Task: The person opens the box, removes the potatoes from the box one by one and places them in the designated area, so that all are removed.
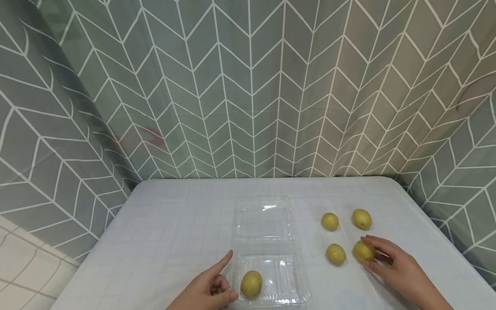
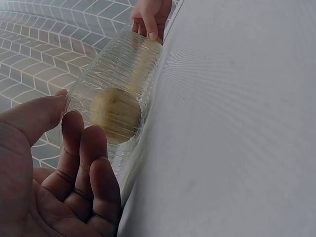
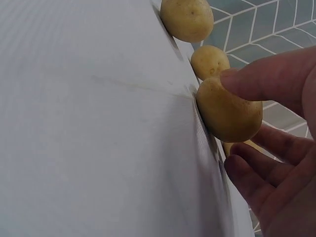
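Observation:
My right hand [image 1: 395, 262] has thumb and fingers around a yellow potato [image 1: 363, 251] on the white table; in the right wrist view the thumb lies against the potato [image 3: 229, 111], with fingers on its far side. A clear plastic container [image 1: 298, 275] lies with its lid [image 1: 263, 219] folded back, away from me. Inside its near half, at the left, sits another potato [image 1: 251, 284]. At the container's left edge, my left hand [image 1: 209, 284] holds the rim between thumb and curled fingers, its index finger stretched forward. The left wrist view shows the ribbed container wall [image 2: 116, 74] by the fingertips.
Three more potatoes lie near the right hand: one just left [image 1: 335, 254], one farther back [image 1: 330, 221] and one behind the gripped potato [image 1: 362, 218]. A white cloth covers the table [image 1: 155, 241]. Grey patterned curtains [image 1: 248, 86] hang behind and at both sides.

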The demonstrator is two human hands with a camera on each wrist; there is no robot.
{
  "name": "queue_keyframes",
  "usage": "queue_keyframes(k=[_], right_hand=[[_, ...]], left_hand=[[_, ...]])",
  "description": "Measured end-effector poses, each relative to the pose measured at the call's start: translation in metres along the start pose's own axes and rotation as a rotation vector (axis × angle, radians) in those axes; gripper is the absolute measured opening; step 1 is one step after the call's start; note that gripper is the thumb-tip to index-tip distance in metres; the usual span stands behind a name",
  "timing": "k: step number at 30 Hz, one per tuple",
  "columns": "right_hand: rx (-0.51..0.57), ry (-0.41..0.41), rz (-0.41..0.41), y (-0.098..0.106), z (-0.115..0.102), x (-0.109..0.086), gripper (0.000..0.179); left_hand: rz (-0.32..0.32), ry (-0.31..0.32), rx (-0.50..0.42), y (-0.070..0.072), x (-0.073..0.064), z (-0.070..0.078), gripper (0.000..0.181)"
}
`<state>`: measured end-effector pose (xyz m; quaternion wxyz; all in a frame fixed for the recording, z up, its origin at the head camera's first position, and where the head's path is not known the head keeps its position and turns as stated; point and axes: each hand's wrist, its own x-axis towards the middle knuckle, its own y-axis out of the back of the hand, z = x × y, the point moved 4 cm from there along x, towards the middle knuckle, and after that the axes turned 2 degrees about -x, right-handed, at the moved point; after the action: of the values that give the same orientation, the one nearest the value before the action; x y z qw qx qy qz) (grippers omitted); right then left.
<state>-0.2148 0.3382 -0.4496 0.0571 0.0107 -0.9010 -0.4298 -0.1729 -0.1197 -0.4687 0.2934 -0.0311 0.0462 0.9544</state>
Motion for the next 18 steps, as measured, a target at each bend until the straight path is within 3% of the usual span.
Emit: queue_keyframes(k=[9, 18], right_hand=[[0.014, 0.134, 0.126, 0.008, -0.005, -0.002, 0.052], [-0.013, 0.179, 0.171, 0.027, -0.027, -0.001, 0.055]], left_hand=[[-0.001, 0.002, 0.002, 0.001, -0.001, -0.001, 0.084], [0.005, -0.014, 0.019, 0.002, -0.001, 0.001, 0.082]])
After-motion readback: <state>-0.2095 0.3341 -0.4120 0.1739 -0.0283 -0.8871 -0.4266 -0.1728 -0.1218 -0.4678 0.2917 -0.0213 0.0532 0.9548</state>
